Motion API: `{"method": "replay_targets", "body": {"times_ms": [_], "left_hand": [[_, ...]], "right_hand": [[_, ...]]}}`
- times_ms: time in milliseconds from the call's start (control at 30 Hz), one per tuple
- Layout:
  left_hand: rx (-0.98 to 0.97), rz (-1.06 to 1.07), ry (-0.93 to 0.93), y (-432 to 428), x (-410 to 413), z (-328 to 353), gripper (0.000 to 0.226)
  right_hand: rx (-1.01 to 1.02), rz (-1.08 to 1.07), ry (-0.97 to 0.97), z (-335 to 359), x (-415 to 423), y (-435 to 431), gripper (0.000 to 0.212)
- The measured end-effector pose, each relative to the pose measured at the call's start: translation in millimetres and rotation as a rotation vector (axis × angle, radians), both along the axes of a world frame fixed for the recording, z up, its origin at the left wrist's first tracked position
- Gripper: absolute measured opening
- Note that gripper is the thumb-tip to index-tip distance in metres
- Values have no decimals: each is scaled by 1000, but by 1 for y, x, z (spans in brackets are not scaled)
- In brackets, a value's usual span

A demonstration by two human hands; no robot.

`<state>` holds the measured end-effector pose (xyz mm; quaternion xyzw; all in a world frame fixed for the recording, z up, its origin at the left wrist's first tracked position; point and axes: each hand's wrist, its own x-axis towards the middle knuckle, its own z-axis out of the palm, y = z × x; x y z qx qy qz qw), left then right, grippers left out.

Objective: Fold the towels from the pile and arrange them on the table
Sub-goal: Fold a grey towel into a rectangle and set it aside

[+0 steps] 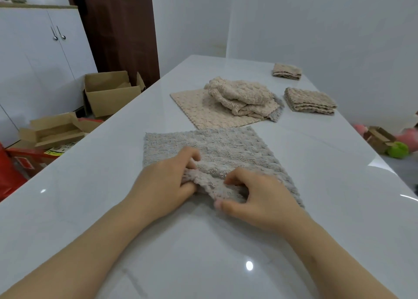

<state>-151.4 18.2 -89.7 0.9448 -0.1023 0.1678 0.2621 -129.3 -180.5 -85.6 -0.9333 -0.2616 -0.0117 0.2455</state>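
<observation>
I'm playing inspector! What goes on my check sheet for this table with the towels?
Surface: glossy white table, light glare spots.
Job's things: fluffy grey towel spread in front; loose pile of beige towels behind it; nearer folded beige stack and farther folded beige stack at the far right.
Clutter: nothing seen.
Hands: left hand and right hand both pinch the grey towel's near edge, lifting it slightly.
Cables: nothing seen.
Surroundings: open cardboard boxes on the floor at left; white cupboard behind them.
</observation>
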Motion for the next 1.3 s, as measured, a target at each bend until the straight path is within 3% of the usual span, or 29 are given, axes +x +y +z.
{"method": "replay_targets", "body": {"times_ms": [67, 167, 333, 533, 700, 933, 1033, 1167, 1233, 1300], "left_hand": [[-40, 4, -15, 10, -2, 4, 33], [-116, 25, -42, 19, -4, 10, 17], [-235, 154, -174, 27, -1, 15, 21], [-294, 366, -208, 43, 12, 6, 35], [-357, 449, -82, 47, 23, -4, 18], [-343, 437, 44, 34, 28, -12, 26], [-230, 448, 94, 43, 24, -6, 25], [-210, 448, 182, 58, 19, 2, 20], [-263, 472, 172, 61, 18, 4, 20], [-337, 499, 118, 61, 17, 6, 19]], "right_hand": [[-100, 37, -95, 0, -3, 1, 43], [-75, -25, -170, 1, -2, -4, 32], [23, -259, -255, 5, 14, -26, 23], [364, -520, -159, -14, 35, -41, 9], [615, -577, -59, -19, 48, -54, 10], [386, -386, -64, -18, 45, -44, 8], [330, -410, -75, -10, 41, -44, 22], [176, -332, 162, 3, 33, -48, 21], [189, -302, 200, 6, 28, -46, 21], [265, -300, 120, 7, 26, -44, 20]]}}
